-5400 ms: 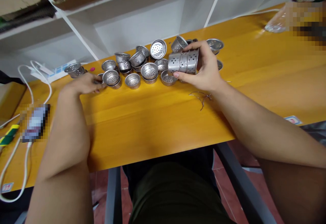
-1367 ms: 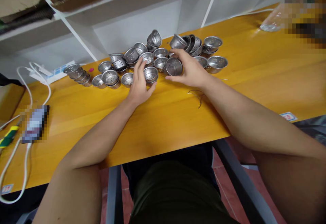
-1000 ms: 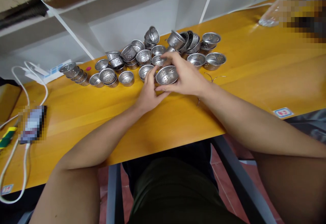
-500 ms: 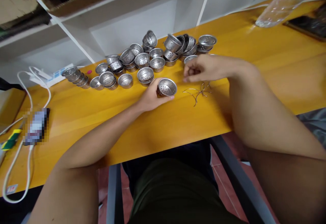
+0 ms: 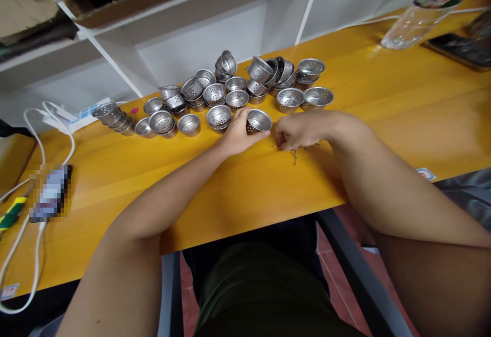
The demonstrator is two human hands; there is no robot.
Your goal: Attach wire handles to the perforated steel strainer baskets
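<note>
My left hand is closed round a small perforated metal strainer cup, its open rim facing up. Just right of it, my right hand reaches down to the table with fingers pinched at several thin bent metal wires. The hand covers most of these wires, and whether one is between its fingertips is hidden. Behind the right hand stand two more strainer cups, one of them a wide cup. Beyond my left hand, a stacked strainer cup sits close to the knuckles.
Many strainer cups stand in piles along the back of the yellow table. At left lie a phone on a white cable and a power strip. A plastic bottle and a dark phone are back right.
My right hand has come down and toward me onto the wires. My left hand has shifted slightly right with the strainer cup. Two cups behind the right hand now show fully.
</note>
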